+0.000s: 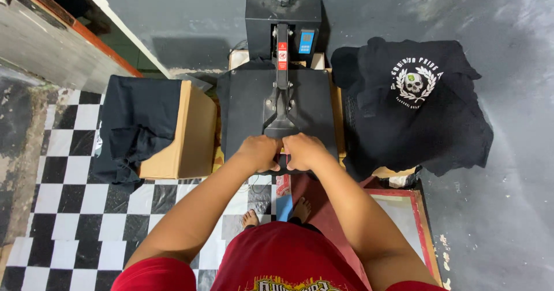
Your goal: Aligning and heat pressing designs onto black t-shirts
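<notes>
Both hands on the press handle.
I see my left hand (259, 152) and right hand (304, 151) closed tight around the handle (281, 130) of the press (277, 103), side by side.

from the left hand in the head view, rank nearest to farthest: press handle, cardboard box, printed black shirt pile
1. Press handle: right at the left hand, which grips its end.
2. Cardboard box: to the left of the press.
3. Printed black shirt pile: far right, beyond the right hand.
</notes>
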